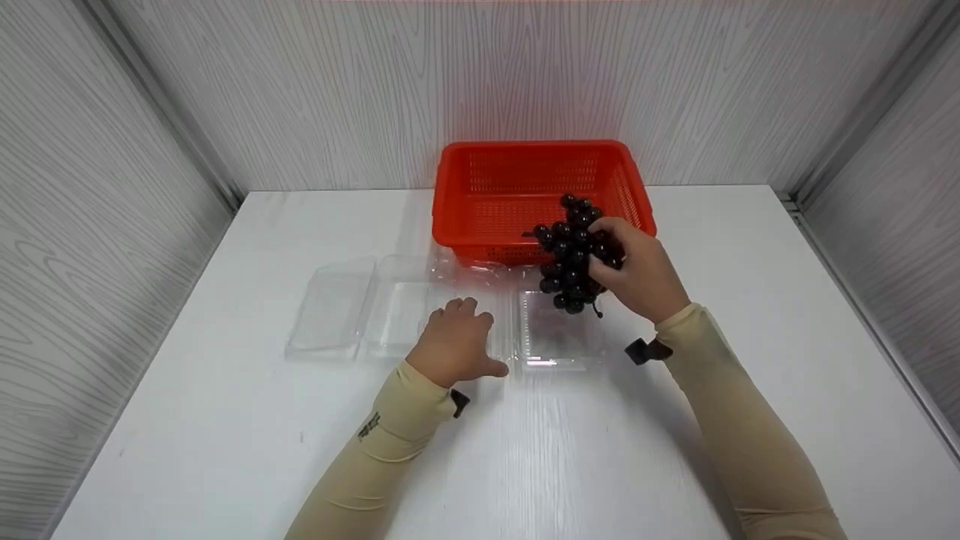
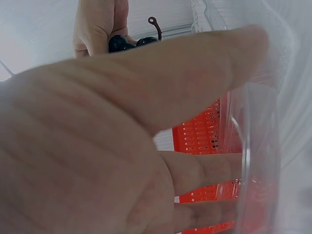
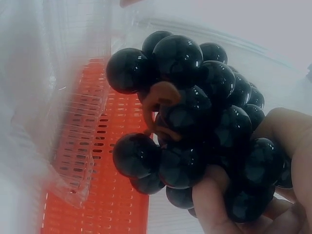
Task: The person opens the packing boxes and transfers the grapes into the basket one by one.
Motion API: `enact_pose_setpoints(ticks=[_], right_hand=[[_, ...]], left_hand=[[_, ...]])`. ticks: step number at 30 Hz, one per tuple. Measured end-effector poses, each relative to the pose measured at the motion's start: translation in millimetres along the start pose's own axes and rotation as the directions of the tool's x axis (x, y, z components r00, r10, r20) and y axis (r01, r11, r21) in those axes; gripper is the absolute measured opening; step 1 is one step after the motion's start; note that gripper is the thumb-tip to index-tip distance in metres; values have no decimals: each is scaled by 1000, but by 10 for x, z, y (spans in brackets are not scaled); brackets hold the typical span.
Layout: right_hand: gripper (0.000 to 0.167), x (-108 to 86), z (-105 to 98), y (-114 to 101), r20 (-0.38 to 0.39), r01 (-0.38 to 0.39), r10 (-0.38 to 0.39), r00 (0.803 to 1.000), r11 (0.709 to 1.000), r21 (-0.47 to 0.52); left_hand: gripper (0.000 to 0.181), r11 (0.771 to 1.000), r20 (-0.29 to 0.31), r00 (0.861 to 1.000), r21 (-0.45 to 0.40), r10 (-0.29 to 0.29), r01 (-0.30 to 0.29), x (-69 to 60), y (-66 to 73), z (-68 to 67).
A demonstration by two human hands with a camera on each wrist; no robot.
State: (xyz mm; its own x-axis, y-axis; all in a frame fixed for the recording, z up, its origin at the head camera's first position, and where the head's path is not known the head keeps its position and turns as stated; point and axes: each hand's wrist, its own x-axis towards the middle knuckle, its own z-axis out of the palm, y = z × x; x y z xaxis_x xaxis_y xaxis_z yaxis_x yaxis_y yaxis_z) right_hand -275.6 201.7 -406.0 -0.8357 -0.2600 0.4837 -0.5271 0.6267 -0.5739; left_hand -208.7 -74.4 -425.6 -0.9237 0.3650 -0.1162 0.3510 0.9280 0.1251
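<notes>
My right hand (image 1: 637, 270) grips a bunch of dark grapes (image 1: 574, 251) by its right side, above the table. The bunch hangs over the front right of the red basket and the rightmost clear plastic box (image 1: 562, 337). A brown stem (image 3: 163, 92) sticks out among the grapes in the right wrist view. My left hand (image 1: 456, 341) has its fingers spread over the clear plastic boxes in the middle. In the left wrist view its thumb (image 2: 209, 68) stretches to the clear plastic wall (image 2: 261, 146); whether it touches is hard to tell.
The red slotted basket (image 1: 442, 202) stands at the back of the white table (image 1: 225, 420), against the wood-grain wall (image 1: 360, 90). More clear plastic (image 1: 330, 307) lies to the left of my left hand. Side panels (image 1: 900, 135) border the table.
</notes>
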Motion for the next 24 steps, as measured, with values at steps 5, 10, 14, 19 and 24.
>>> enact_pose_setpoints(ticks=[5,10,14,19,24], right_hand=[[33,-1,-16,5,2,-15,15,1000,1000,5],[34,-6,-23,16,-7,-17,18,1000,999,33],[33,-3,-29,21,-20,-11,12,1000,999,36],[33,9,-33,18,-41,-11,13,999,999,35],[33,20,-30,10,-48,-20,21,999,999,27]], left_hand=[[64,1000,1,1000,-11,2,-2,-9,15,-7],[64,1000,5,1000,-20,4,-3,-11,25,-16],[64,1000,7,1000,-23,3,-3,-5,18,-13],[61,999,4,1000,-30,9,-9,-10,0,-10],[62,999,-1,1000,-37,8,-8,-12,-16,-8]])
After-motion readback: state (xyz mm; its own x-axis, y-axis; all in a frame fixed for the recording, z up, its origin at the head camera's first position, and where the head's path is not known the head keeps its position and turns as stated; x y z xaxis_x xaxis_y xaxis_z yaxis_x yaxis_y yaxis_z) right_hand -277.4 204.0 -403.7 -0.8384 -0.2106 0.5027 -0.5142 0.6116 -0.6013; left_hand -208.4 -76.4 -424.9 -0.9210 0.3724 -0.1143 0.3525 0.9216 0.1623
